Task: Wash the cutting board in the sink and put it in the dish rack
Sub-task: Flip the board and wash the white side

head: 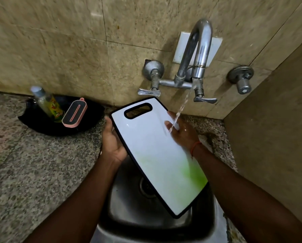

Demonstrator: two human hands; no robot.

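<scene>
I hold the board [157, 155] tilted over the sink [129, 207], its handle slot up toward the wall and its lower corner down inside the basin. The board is white with a black rim, and a green stain spreads across its lower right part. My left hand [113, 139] grips the board's left edge from beneath, thumb at the rim. My right hand [181, 132] lies open on the board's right side, fingers [169, 124] spread flat on the white face, not clenched around anything. A thin stream of water [181, 109] runs from the tap [197, 55] and lands on my right hand just at the board's right edge. A red thread [195, 148] circles my right wrist. The tap is fixed to the tiled wall [67, 50], with a lever handle on each side of the spout and a separate valve [241, 79] farther right. On the speckled counter [32, 163], left of the sink, sits a black tray [41, 127]. In it a bottle [46, 102] with a pale cap leans toward the wall, and just beside it a pink-edged scrubber [74, 113] stands tilted on the tray. The sink's drain [145, 188] shows below the board, partly hidden by it
</scene>
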